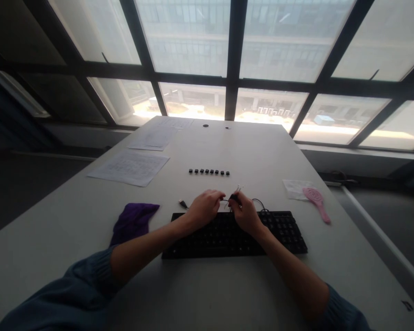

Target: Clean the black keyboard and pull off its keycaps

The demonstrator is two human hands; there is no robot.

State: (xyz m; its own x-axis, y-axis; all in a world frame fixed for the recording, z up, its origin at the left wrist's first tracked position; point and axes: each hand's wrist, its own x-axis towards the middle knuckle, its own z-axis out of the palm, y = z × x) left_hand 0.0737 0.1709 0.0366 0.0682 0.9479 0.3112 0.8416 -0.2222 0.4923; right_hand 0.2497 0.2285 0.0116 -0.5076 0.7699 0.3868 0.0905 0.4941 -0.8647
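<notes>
A black keyboard (207,236) lies on the white table under both my forearms. Over its back edge, my right hand (244,214) is closed around a small black keycap puller (233,197), with thin wire prongs sticking up past the fingers. Close by on the left, my left hand (205,208) has its fingertips pinched at a thin dark cable that runs toward the right hand. The USB plug (182,203) rests on the table left of that hand. Behind the keyboard loops more black cable (260,203). Several black keycaps (207,171) stand in a row farther back.
A purple cloth (133,223) lies left of the keyboard. Printed papers (131,166) are spread at the back left. On the right, a pink hairbrush (316,202) partly covers a clear plastic bag (294,189). Large windows rise beyond the table (255,147).
</notes>
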